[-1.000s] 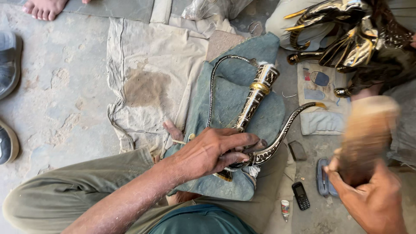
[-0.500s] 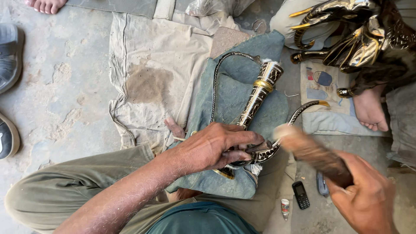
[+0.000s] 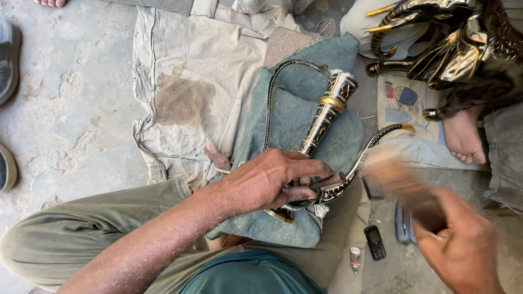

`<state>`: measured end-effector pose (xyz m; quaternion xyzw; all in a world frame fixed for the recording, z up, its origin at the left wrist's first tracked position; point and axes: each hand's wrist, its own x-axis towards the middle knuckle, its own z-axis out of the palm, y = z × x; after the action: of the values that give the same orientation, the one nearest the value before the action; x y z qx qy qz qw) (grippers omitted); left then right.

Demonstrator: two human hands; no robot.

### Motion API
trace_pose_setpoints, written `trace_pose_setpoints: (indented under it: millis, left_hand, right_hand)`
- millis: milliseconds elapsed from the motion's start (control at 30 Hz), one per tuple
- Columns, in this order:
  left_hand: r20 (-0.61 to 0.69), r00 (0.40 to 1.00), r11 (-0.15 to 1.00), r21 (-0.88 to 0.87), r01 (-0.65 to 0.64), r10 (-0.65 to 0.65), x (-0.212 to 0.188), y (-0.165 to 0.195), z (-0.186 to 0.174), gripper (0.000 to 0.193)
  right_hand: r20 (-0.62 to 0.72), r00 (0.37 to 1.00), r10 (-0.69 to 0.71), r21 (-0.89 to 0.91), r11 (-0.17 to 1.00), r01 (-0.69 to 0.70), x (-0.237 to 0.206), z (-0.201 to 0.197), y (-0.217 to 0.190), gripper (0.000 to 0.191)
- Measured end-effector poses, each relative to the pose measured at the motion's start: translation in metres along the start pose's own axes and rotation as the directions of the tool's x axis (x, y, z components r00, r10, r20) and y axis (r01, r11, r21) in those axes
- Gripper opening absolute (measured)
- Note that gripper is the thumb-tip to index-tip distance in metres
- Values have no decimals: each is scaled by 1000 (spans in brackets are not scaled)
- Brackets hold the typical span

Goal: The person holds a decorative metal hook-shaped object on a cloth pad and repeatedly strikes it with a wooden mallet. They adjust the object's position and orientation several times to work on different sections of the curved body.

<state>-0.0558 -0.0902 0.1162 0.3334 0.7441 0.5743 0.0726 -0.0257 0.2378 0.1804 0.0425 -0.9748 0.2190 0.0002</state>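
**Hands at work on an ornate metal piece, on the floor**

The person sits on the ground with a blue-grey cloth (image 3: 297, 109) spread over the lap and knee. On it lies a long decorated metal piece (image 3: 325, 117), silver and black with a gold band, its upper end pointing away toward the top of the view. A thin curved metal rod (image 3: 271, 92) arches from its top end down the left side, and a curved patterned arm (image 3: 370, 147) with a gold tip sweeps out to the right.

The left hand (image 3: 272, 182) is clamped around the lower part of the metal piece, fingers wrapped tight, pressing it down against the cloth. The right hand (image 3: 463, 250) is closed around a wooden mallet (image 3: 403, 185), which is blurred and sits just beside the curved arm.

On the ground near the right hand lie a small black phone (image 3: 375, 242) and a little tube (image 3: 355, 258). A stained pale cloth (image 3: 190, 92) covers the concrete floor (image 3: 65, 98) beyond. At the upper right, another person's bare foot (image 3: 463, 136) rests near a pile of shiny dark and gold metal parts (image 3: 452, 43).
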Motion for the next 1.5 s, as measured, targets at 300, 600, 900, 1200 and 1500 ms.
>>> trace_pose_setpoints:
  millis: [300,600,900,1200,1500]
  left_hand:
    - [-1,1000,999,40,-15,15,1,-4,2,45]
    - [-33,998,998,36,-60,61,2,-3,1,47]
    - [-56,995,997,14,-76,77,3,-4,1,46]
    - [20,1000,1000,0,7,-7,4,-2,-2,46]
    - [53,997,998,0,60,-60,7,3,-5,43]
  right_hand:
    - [-28,994,-101,-181,979,94,-2,5,18,40]
    - [57,997,54,15,998,-55,-5,9,22,36]
    - [20,999,-41,-41,998,42,0,6,6,36]
    - [42,998,-42,-95,994,46,4,11,-6,38]
    - [35,999,-23,238,971,14,4,9,-2,35]
